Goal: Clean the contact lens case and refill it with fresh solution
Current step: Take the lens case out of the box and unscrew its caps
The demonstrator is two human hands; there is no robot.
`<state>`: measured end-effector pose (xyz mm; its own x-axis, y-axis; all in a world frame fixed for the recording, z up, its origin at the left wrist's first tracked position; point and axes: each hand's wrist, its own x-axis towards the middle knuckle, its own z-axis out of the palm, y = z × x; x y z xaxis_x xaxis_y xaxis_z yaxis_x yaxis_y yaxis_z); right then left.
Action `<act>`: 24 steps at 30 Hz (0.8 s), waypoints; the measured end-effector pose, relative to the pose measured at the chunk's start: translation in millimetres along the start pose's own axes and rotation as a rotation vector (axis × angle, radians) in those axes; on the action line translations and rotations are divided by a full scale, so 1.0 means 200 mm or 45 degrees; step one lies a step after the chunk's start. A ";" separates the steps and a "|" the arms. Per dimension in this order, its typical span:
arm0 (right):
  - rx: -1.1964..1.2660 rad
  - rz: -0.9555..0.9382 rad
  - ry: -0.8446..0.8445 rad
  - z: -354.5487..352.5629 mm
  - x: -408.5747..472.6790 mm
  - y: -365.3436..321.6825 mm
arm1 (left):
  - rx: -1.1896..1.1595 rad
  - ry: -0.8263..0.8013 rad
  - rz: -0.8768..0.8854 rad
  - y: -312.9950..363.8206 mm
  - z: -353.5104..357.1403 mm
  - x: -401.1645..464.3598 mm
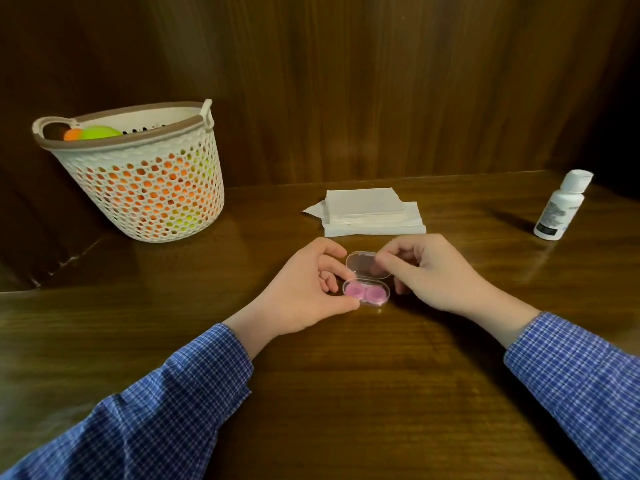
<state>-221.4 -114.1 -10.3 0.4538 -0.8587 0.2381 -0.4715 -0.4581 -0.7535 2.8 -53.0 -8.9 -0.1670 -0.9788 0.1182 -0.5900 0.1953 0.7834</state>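
Case point(366, 295) is lying open on table point(346, 393); I am seeing left hand point(304, 296) pinching its base, right hand point(429, 271) pinching lid point(360, 264).

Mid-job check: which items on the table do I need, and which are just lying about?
Needed: contact lens case, lid open, held by left hand and right hand; solution bottle; tissues.
Lying about: basket of coloured balls.

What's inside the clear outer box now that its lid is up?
Inside the clear box sits a pink lens case with two round caps side by side. The left hand covers the box's left edge; what the wells hold cannot be seen.
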 end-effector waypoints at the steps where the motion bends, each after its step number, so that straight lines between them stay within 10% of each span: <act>1: 0.006 0.035 0.022 0.00 0.01 0.01 | -0.001 0.018 -0.007 0.00 0.00 0.00; 18: -0.165 0.163 0.200 0.03 0.02 0.01 | 0.031 0.098 -0.057 0.02 0.03 -0.01; 24: -0.195 -0.193 0.325 0.00 -0.06 -0.08 | 0.048 0.250 -0.112 0.01 0.08 -0.02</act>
<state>-219.6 -96.9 -1.7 0.3321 -0.7993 0.5009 -0.5303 -0.5973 -0.6016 -10.1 -48.3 -16.6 0.0413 -0.9847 0.1694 -0.6254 0.1067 0.7729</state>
